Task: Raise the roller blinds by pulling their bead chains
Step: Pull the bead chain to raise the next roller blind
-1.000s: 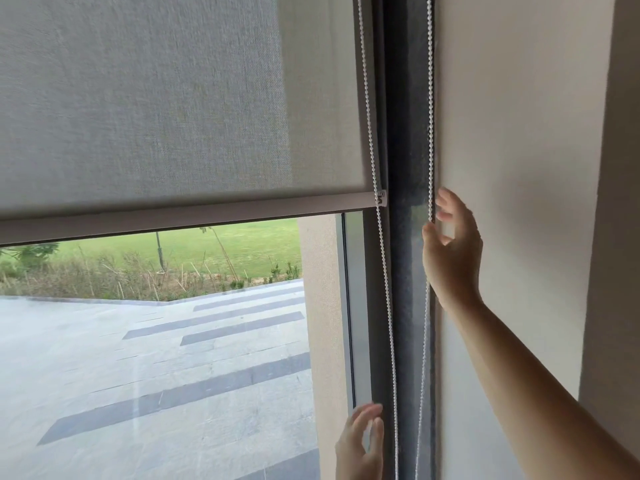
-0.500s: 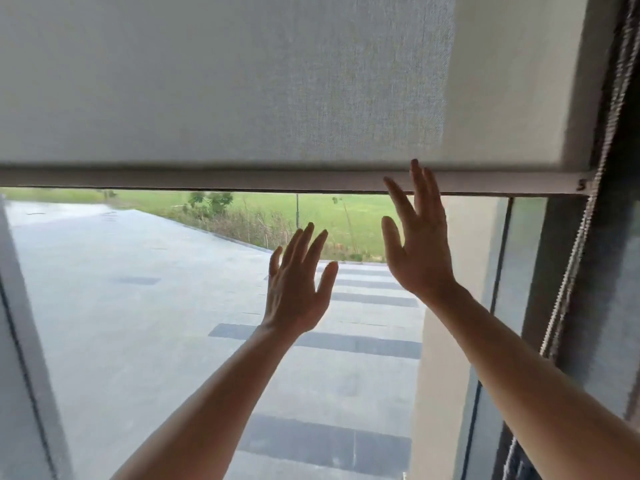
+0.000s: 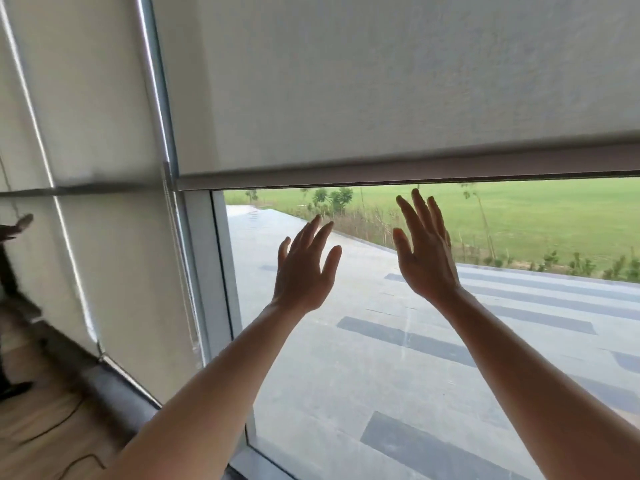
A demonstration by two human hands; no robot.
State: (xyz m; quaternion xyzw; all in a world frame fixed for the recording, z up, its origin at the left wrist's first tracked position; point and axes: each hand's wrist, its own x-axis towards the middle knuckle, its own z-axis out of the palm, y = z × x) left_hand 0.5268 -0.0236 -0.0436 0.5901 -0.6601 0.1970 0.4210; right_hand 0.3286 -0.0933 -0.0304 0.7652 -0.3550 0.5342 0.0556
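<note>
A grey roller blind [image 3: 381, 81] covers the upper part of the window ahead; its bottom bar [image 3: 398, 168] hangs a little above my fingertips. My left hand [image 3: 304, 268] is raised in front of the glass, fingers spread, holding nothing. Beside it, slightly higher, my right hand [image 3: 424, 251] is also open and empty. To the left, a second roller blind [image 3: 104, 168] hangs lowered almost to the floor. A blurred bead chain [image 3: 178, 237] runs down along the frame between the two blinds. Neither hand touches a chain.
The metal window frame post [image 3: 207, 271] stands left of my left arm. Wooden floor [image 3: 52, 427] with a dark cable lies at lower left. Another person's hand [image 3: 17, 226] shows at the far left edge. Outside are paving and grass.
My view has swung left, from the right-hand chains to the left frame. My right hand let go of the chain there; both hands now hang open in front of the glass.
</note>
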